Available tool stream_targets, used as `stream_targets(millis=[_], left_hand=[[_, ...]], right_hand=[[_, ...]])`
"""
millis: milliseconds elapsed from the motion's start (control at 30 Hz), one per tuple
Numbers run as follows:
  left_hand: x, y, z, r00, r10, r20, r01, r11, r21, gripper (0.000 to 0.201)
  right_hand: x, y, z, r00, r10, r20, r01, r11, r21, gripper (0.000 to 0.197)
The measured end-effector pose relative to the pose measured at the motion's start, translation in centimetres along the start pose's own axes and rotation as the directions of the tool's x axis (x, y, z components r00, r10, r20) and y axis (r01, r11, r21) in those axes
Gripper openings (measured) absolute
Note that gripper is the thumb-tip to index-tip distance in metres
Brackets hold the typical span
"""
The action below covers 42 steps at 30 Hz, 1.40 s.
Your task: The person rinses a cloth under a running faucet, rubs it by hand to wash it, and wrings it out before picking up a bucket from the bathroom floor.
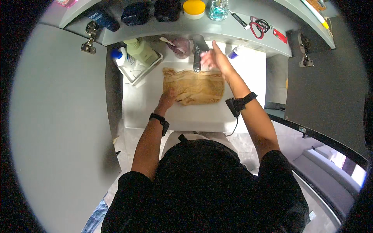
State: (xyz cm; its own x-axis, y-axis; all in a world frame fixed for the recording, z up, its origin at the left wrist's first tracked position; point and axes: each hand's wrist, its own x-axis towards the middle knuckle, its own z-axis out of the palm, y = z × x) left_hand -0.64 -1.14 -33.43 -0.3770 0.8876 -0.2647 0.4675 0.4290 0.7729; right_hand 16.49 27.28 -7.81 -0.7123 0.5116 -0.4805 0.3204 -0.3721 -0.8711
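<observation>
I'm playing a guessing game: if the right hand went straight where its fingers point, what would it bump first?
Probably the dark faucet, though the right hand may be higher.

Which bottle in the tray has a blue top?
The white bottle, on the left; the green bottle beside it has a pale green top.

Top point(202, 190): black, plain, short-sleeved; left sleeve point(130, 186) and right sleeve point(276, 167) loose.
Trousers point(169, 146): pale, partly visible beyond the top's far edge.
Tab point(182, 138): small, black, angular, at the waist, left of middle.
Left band point(156, 116): black, with dark blocky unit point(165, 127) on its right.
Right band point(248, 101): black strap; black boxy unit point(233, 107) on its left, thin dark cable point(236, 126) trailing near.
Left hand point(167, 99), right hand point(217, 60): bare.
</observation>
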Motion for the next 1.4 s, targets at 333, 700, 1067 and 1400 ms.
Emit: stream_targets(millis=[333,700,1067,1400], left_hand=[[-1.0,2.1,0.0,0.919,0.197,-0.341,0.029,0.829,0.558,0.024],[0.3,3.7,2.9,0.927,-0.375,-0.005,0.351,0.863,0.364,0.030],[5.1,10.5,2.2,0.999,0.028,-0.023,-0.028,1.000,0.000,0.025],[7.1,13.5,0.7,0.972,0.188,-0.144,-0.190,0.982,-0.001,0.048]], right_hand=[[1.2,11.8,-2.3,0.936,-0.195,-0.292,0.124,0.962,-0.245,0.041],[-4.1,24.6,-0.5,0.993,-0.074,-0.089,-0.061,0.322,-0.945,0.044],[1.4,22.8,0.8,0.918,-0.359,-0.171,0.209,0.801,-0.561,0.024],[5.5,15.7,5.6,0.986,-0.108,-0.130,0.129,0.977,0.168,0.016]])
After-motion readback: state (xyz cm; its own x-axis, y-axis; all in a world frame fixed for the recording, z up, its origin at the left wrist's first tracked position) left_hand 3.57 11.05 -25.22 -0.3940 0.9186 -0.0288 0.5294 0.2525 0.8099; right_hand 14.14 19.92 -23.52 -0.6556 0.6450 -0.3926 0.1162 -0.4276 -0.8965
